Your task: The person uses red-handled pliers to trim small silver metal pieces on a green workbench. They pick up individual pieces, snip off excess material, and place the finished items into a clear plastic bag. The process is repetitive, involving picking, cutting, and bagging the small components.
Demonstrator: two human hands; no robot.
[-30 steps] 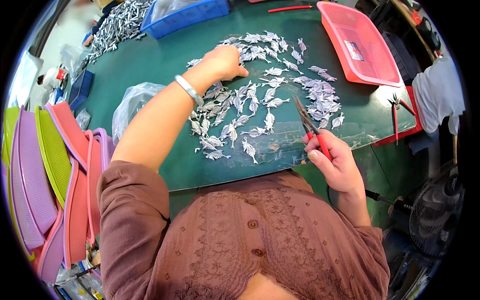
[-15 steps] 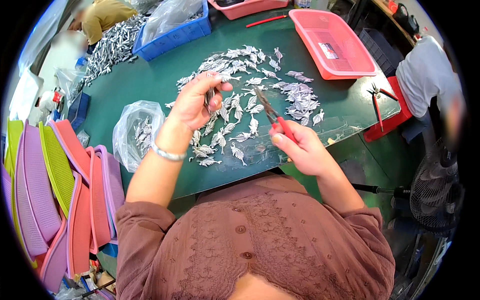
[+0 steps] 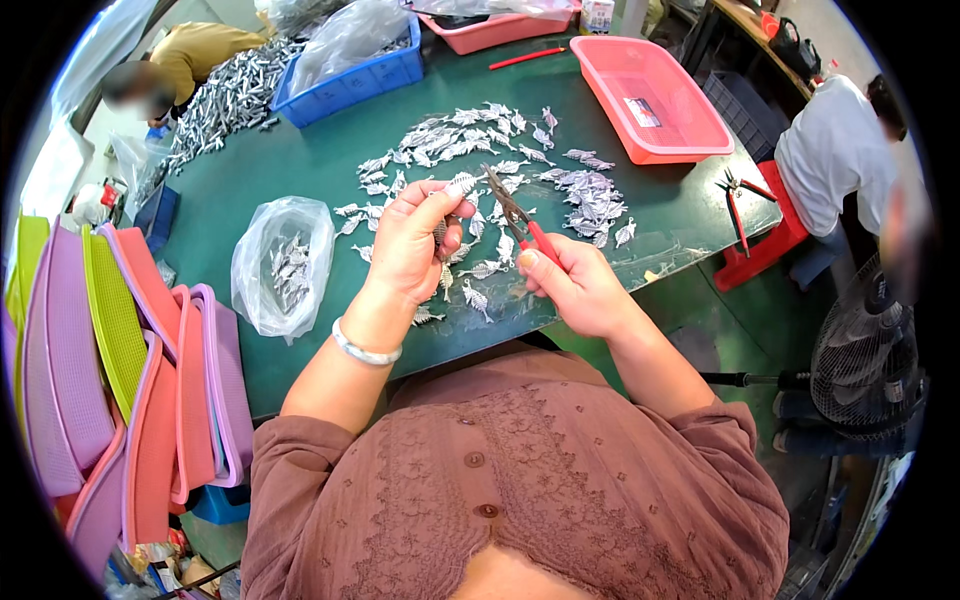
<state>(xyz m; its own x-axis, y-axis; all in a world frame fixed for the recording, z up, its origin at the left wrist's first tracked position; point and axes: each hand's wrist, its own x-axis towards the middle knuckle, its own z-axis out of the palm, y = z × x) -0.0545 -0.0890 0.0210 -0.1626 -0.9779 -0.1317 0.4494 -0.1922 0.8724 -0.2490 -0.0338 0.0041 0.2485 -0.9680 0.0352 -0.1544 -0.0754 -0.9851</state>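
Observation:
Pinched between the thumb and fingers of my left hand (image 3: 413,238) is a silver fishbone-shaped metal piece (image 3: 462,184). More metal seems tucked under those curled fingers, partly hidden. My right hand (image 3: 575,285) is closed around the red handles of a pair of pliers (image 3: 520,217). The jaws of the pliers point up and left, close to the held piece; whether they touch it I cannot tell. Loose fishbone pieces (image 3: 440,137) lie spread over the green table (image 3: 300,170) beyond my hands, and a denser pile (image 3: 590,203) sits to the right.
A clear plastic bag (image 3: 262,290) with similar pieces stands left of my forearm. Further off are a blue crate (image 3: 350,85), a pink basket (image 3: 670,110), a red pencil-like stick (image 3: 527,58) and second pliers (image 3: 738,205). Stacked colored baskets (image 3: 150,370) crowd the left. Two people are nearby.
My left hand has moved right and slightly down, bringing its metal piece beside the plier jaws. My right hand has shifted a little left with the pliers.

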